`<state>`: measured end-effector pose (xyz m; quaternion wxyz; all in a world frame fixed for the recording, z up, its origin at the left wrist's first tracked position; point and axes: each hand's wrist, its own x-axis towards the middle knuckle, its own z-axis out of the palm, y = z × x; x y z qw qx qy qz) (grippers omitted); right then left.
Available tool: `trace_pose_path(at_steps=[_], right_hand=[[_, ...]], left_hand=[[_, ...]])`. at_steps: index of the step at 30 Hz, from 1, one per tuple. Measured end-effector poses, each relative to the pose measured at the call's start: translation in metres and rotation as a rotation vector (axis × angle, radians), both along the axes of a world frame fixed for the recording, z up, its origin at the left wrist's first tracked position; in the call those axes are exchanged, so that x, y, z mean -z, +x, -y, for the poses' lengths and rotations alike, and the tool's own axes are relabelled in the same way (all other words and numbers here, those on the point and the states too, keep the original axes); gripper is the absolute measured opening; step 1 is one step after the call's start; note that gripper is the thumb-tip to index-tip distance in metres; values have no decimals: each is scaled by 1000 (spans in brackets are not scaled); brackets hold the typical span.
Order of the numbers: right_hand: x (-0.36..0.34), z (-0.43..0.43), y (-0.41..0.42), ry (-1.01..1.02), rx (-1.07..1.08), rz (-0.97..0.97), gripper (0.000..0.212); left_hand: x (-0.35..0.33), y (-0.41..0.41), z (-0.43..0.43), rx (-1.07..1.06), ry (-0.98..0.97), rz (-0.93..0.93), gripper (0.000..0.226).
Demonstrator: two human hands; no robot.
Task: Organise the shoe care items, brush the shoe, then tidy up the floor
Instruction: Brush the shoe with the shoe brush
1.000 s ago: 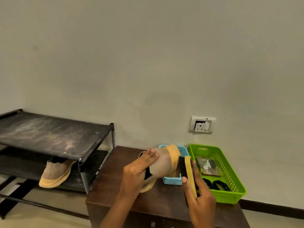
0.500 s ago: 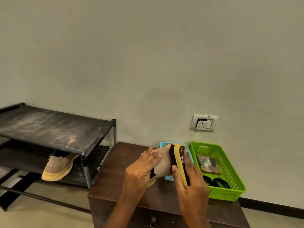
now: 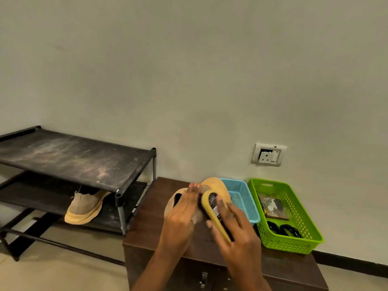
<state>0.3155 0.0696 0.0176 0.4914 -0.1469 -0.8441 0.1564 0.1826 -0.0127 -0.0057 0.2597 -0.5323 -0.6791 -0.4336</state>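
Item 1: right hand [image 3: 235, 229], nearest me, is gripping a yellow shoe brush [image 3: 214, 213] by its back, thumb on the near edge and fingers [image 3: 231, 206] lying over the far side. I am seeing a dark label on the brush back, too small to read. The bristle side is pressing against the shoe.

Item 2: left hand [image 3: 180, 215] is clasping the tan shoe [image 3: 214, 185] from the left, fingers spread over its upper and holding it just above the table. The yellow sole is facing away from me, toward the wall.

Item 3: dark brown table [image 3: 147, 219] is carrying both baskets along its far right side. I am noting a metal handle on its front face.

Item 4: blue basket [image 3: 241, 198] is sitting just behind the shoe, touching the green basket [image 3: 304, 234] on its right. The green basket is holding a flat printed packet and 2 coils of black lace; I cannot tell more from here.

Item 5: black shoe rack [image 3: 73, 158] is standing on the floor to the left of the table, its top shelf dusty. A second tan shoe [image 3: 84, 208] is leaning tilted on the lower shelf.

Item 6: wall socket [image 3: 268, 154], farthest, is showing above the baskets.
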Motion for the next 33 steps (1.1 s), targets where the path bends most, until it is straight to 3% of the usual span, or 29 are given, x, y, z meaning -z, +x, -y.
trace_pose_path(at_steps=[4,7,11,13,16,19,21,23,25,28,30,33], right_hand=[[1,-5,-3,322,90,46,40],[-12,-20,0,217,265,65,42],[-1,12,-3,284,148,71,42],[-3,7,-4,284,142,83,42],[-13,-4,-3,68,255,11,46],[0,16,-3,203,105,25,40],[2,9,-5,271,99,44,38],[-11,-11,-6,94,199,-8,43],[-13,-13,-4,-27,243,-52,47],[1,12,-4,143,66,-23,44],[1,4,-7,166,55,-19,42],[-16,-12,-6,-120,212,-102,55]], left_hand=[[0,-5,5,-13,8,25,101],[0,0,0,-23,18,9,94],[-3,9,-5,-73,76,92,65],[-4,8,0,-74,63,156,71],[-5,14,-6,-85,68,200,87],[-9,19,-8,-109,67,283,69],[-11,16,-6,-96,109,361,68],[-14,16,-8,-82,140,354,84],[-17,18,-14,-97,175,306,84],[-19,18,-12,-70,178,326,58],[-19,17,-9,-84,216,385,57],[-25,23,-14,-133,288,407,67]])
